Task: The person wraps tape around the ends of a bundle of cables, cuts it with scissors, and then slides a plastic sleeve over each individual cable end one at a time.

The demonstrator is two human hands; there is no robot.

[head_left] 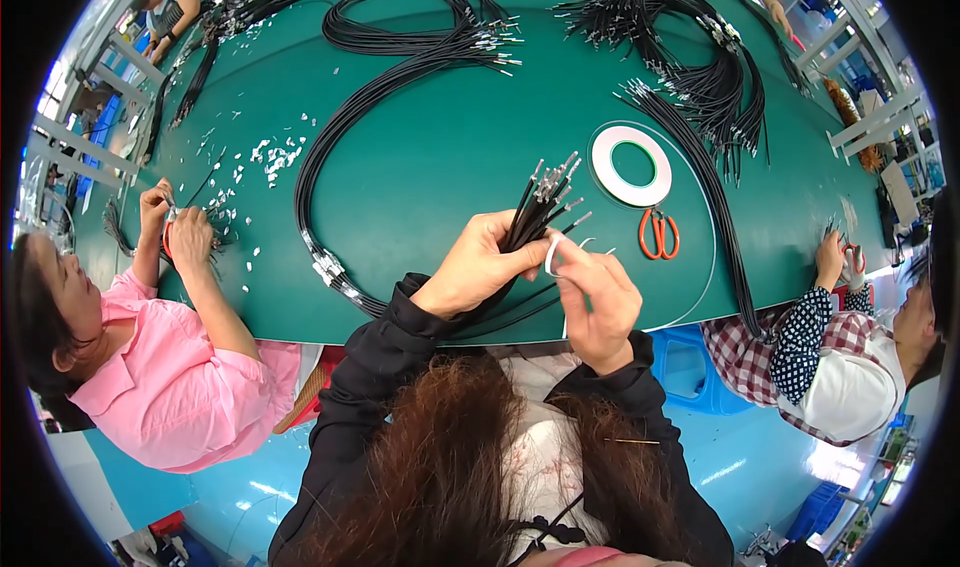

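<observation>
Above the near edge of the green worktop (420, 187), a bunch of black cables (524, 225) is gripped in the left hand (478, 265), its middle hidden by the fingers. A thin white strip (551, 255) is pinched by the right hand (600, 305); its full path cannot be seen. Farther in, the blades of the orange-handled scissors (645, 239) are hard to make out.

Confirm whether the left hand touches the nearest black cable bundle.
Touching: the head view shows the left hand gripping the black cable bundle, thumb across it.
</observation>
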